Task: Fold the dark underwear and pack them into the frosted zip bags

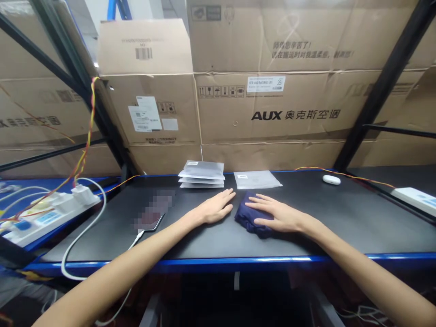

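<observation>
A dark blue bundle of cloth (245,214) lies crumpled on the black table top (299,240). My right hand (275,212) rests over it, palm down with the fingers stretched out. Just left of the cloth, my left hand (217,207) lies flat on the table, fingers extended and nothing in them. Beyond my left hand sits a stack of several translucent plastic packets (201,171) with small white labels. One more flat packet (257,180) lies behind the cloth, apart from the stack. The cloth's right part is hidden under my hand.
At the left a phone (155,215), partly blurred out, is plugged into a white cable (73,247). Power strips (51,213) stand at both sides. A white oval case (331,180) sits at the back right. Cardboard (235,122) walls the back, between black posts (374,86).
</observation>
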### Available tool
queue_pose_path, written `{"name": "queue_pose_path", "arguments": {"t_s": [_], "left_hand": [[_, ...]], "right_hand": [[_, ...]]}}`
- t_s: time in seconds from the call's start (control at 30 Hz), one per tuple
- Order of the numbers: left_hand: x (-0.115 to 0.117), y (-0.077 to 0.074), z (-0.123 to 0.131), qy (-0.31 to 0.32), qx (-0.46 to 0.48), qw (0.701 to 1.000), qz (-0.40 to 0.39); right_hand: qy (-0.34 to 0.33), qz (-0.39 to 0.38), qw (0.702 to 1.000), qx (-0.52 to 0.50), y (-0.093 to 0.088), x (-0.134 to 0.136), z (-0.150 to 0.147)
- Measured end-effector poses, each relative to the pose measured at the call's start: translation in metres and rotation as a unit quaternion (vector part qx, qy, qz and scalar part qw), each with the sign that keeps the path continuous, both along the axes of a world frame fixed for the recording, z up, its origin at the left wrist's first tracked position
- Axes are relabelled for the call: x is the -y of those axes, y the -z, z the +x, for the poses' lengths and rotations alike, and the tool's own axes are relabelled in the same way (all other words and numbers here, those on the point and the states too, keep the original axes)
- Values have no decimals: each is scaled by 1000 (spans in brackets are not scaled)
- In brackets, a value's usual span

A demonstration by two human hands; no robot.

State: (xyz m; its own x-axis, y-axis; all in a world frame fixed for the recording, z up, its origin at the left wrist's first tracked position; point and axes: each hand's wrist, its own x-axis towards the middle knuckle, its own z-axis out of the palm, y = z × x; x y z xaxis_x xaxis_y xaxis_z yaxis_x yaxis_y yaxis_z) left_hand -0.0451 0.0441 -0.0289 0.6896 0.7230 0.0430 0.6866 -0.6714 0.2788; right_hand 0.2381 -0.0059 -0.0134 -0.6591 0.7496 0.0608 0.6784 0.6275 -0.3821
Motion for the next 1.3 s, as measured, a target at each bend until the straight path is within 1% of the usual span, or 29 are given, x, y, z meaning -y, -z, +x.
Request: {"name": "queue_pose_path", "arguments": {"t_s": [0.13,0.23,0.33,0.43,0.57,0.67,0.73,0.83,0.97,1.03,1.1,1.2,1.3], "left_hand": [[-23,3,20,32,26,999,19],[-32,2,29,67,42,996,37],[-28,-2,29,80,64,993,66],[-16,-7,25,73,73,991,89],[-1,-8,21,26,67,990,121],[1,-5,19,-10,78,988,132],[-1,-3,17,-20,93,987,132],[-3,-3,16,-43,108,985,130],[1,-6,15,-118,96,978,146],[5,-7,16,-155,85,971,163],[8,-8,17,-179,77,967,167],[10,-7,17,-192,78,966,156],[9,-6,15,-181,104,966,152]], "right_hand": [[9,-9,1000,-12,1,2,8],[20,-8,1000,-16,3,3,14],[32,-19,999,-2,2,5,18],[37,-52,998,16,-3,7,18],[36,-97,994,43,-13,7,16],[33,-110,992,57,-17,7,15],[31,-98,994,49,-15,8,15],[36,-53,998,9,-8,10,16],[39,4,998,-54,2,10,16],[42,23,997,-63,5,10,15],[47,38,996,-64,6,10,15],[49,29,997,-58,5,12,15],[49,-2,998,-38,2,16,14]]}}
